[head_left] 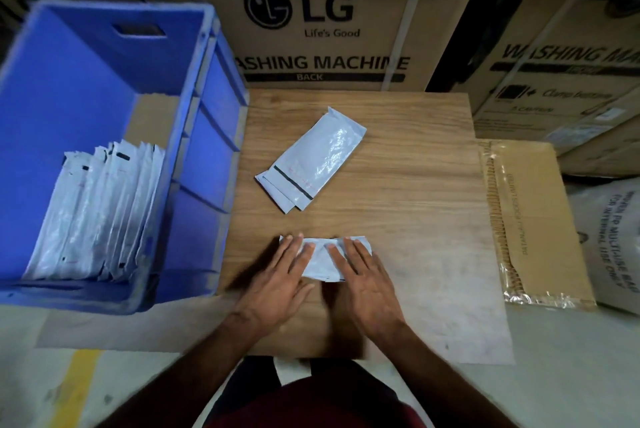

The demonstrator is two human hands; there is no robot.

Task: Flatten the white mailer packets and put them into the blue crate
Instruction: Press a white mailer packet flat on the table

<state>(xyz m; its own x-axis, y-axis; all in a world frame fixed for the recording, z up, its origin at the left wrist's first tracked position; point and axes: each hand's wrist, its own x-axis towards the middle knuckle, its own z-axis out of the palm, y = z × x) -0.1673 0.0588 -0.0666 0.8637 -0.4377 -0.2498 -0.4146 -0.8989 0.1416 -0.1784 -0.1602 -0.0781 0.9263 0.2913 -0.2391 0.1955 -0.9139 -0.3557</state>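
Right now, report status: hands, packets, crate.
Left hand and right hand open, pressing a white mailer packet flat on the wooden board. More packets wait behind it. Blue crate part filled, path clear.

Both hands flat on one white mailer packet (320, 259) at the near part of the wooden bench (398, 219): left hand (277, 284) on its left half, right hand (367, 284) on its right half, fingers straight, pressing, no curled grip. Beyond the hands, apart from them, a small stack of mailer packets (308, 166) lies angled. Left of the hands, the blue crate (194, 136) holds packets standing on edge (100, 216). Right of the hands, flattened cardboard (533, 219). LG cartons (325, 32) behind.
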